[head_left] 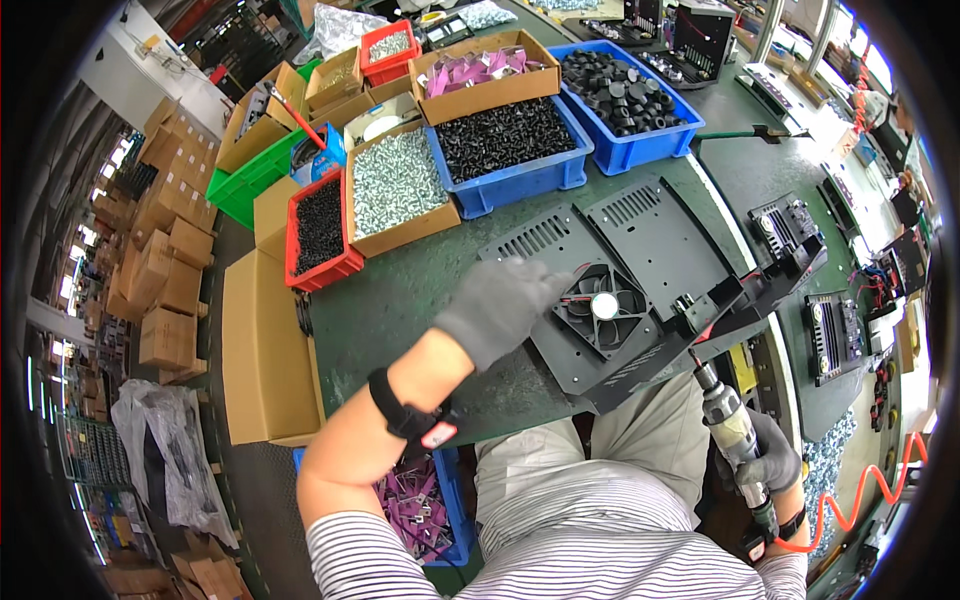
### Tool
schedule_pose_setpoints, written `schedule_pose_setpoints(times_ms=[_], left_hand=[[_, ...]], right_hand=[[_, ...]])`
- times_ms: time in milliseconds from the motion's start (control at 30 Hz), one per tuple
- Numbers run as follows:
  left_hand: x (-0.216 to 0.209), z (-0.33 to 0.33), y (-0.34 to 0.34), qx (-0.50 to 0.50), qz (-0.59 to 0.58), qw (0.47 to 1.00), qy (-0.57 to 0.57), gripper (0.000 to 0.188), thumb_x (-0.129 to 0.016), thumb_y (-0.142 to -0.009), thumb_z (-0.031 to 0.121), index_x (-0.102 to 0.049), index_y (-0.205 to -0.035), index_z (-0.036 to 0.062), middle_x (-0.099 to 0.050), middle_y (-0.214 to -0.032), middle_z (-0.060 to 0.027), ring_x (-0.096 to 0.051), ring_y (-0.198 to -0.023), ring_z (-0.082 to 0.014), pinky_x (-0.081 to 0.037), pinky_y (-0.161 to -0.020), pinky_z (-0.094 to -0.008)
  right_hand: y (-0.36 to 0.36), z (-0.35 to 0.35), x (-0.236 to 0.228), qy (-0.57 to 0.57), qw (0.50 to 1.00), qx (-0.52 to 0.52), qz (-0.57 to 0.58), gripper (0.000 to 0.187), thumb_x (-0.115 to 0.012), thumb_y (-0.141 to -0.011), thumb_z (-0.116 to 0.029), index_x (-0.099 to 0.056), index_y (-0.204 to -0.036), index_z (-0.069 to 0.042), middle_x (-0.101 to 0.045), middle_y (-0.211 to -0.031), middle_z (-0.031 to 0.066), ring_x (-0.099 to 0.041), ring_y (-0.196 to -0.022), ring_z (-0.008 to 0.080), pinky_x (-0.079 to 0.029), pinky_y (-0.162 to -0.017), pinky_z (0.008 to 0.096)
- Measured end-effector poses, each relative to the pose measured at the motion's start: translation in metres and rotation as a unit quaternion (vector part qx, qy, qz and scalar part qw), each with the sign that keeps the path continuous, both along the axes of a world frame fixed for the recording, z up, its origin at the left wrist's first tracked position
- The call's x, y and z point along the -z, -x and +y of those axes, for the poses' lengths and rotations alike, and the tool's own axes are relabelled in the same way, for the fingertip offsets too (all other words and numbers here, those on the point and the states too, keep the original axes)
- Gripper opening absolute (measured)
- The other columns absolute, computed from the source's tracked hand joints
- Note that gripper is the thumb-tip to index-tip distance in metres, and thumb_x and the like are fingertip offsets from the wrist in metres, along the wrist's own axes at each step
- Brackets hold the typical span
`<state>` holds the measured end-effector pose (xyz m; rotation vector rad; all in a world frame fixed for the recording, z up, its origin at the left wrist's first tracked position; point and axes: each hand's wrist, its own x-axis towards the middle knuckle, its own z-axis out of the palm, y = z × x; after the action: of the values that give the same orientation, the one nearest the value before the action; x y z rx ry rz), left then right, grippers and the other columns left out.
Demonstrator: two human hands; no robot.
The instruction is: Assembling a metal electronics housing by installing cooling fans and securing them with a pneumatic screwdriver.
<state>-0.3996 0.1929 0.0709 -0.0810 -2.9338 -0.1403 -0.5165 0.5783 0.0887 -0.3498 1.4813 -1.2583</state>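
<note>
My left hand (503, 308), in a grey glove, reaches over a black perforated metal panel (655, 235) on the green bench. Its fingertips are drawn together at the left corner of a black cooling fan (606, 307) with a white round hub. Whatever those fingers may pinch is too small or hidden to make out. My right hand (772, 455), also gloved, is wrapped round a powered screwdriver (730, 424), held beside the bench edge with its bit pointing up towards the panel. An orange coiled hose (858, 512) runs from the tool's lower end.
Behind the panel stand a blue bin of black screws (508, 138), a box of silver screws (398, 185), a red bin of black screws (320, 222) and a blue bin of black rubber feet (625, 95). A cardboard box (480, 72) holds purple-wrapped parts. An open carton (268, 345) borders the left.
</note>
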Motion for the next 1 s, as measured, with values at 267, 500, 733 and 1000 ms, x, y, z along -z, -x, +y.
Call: schedule_pose_setpoints(times_ms=[267, 500, 733, 1000], left_hand=[[0.004, -0.012, 0.057, 0.19, -0.152, 0.953, 0.182, 0.029, -0.048, -0.09, 0.019, -0.061, -0.116, 0.0215, -0.063, -0.09, -0.0033, -0.064, -0.085, -0.0213, -0.054, -0.064, -0.0354], [-0.018, -0.007, 0.023, 0.164, -0.02, 0.977, -0.137, 0.02, -0.063, -0.083, 0.024, -0.065, -0.096, 0.0105, -0.062, -0.083, -0.0082, -0.061, -0.079, -0.03, -0.049, -0.066, -0.0379], [-0.015, 0.039, 0.03, -0.045, -0.297, 0.794, -0.528, 0.036, -0.057, -0.094, 0.034, -0.069, -0.104, 0.0013, -0.069, -0.091, -0.0111, -0.064, -0.083, -0.0176, -0.049, -0.079, -0.0307], [-0.015, 0.039, 0.047, -0.021, -0.281, 0.774, -0.567, 0.036, -0.058, -0.093, 0.033, -0.069, -0.104, 0.0012, -0.07, -0.089, -0.0112, -0.065, -0.084, -0.0165, -0.05, -0.077, -0.0312]], right_hand=[[-0.004, -0.002, -0.003, 0.001, 0.999, 0.002, -0.034, 0.071, -0.085, -0.048, -0.018, -0.052, -0.108, 0.002, -0.061, -0.074, 0.0063, -0.06, -0.061, 0.0152, -0.048, -0.056, 0.027], [0.002, -0.003, -0.005, -0.011, 0.999, -0.03, -0.031, 0.072, -0.089, -0.049, -0.018, -0.052, -0.108, 0.001, -0.061, -0.075, 0.0045, -0.059, -0.063, 0.0129, -0.047, -0.057, 0.026], [0.002, -0.006, -0.017, -0.056, 0.994, -0.001, -0.089, 0.075, -0.093, -0.047, -0.018, -0.052, -0.107, 0.001, -0.061, -0.077, 0.0054, -0.059, -0.064, 0.0123, -0.047, -0.058, 0.0258], [-0.003, -0.002, -0.017, -0.066, 0.995, 0.017, -0.068, 0.081, -0.094, -0.043, -0.025, -0.053, -0.106, 0.004, -0.063, -0.076, 0.0057, -0.059, -0.061, 0.0131, -0.048, -0.055, 0.0258]])
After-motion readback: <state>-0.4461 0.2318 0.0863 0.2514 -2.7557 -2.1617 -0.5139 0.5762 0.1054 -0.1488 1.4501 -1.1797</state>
